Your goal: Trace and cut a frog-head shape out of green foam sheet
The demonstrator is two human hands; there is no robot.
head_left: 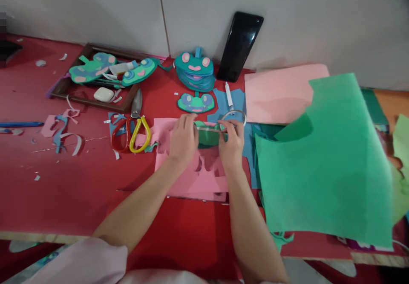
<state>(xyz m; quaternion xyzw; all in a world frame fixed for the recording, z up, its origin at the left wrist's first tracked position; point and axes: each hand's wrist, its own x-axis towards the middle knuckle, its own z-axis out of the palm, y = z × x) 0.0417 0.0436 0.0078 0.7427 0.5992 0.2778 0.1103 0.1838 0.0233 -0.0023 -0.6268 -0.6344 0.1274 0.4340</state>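
Note:
Both my hands work over pink felt sheets with cut-out holes (191, 184). Between them is a dark green felt cutout (207, 139), partly covered by my fingers. A narrow pale strip of tape (207, 129) runs straight across it from hand to hand. My left hand (183, 139) is closed at the cutout's left edge, fingertips pinching there. My right hand (232, 143) is closed on the strip's other end, with a thin white tape roll (245, 118) at its fingers. Just beyond lies a finished-looking green felt frog face (195, 103).
Left are red-and-yellow-handled scissors (136, 105), a brown frame (92, 101) with felt pieces and a white case (104, 94), and scraps. A phone (240, 47) leans on the wall beside stacked frog faces (194, 73). Right lie a green sheet (326, 160) and a pink sheet (277, 92).

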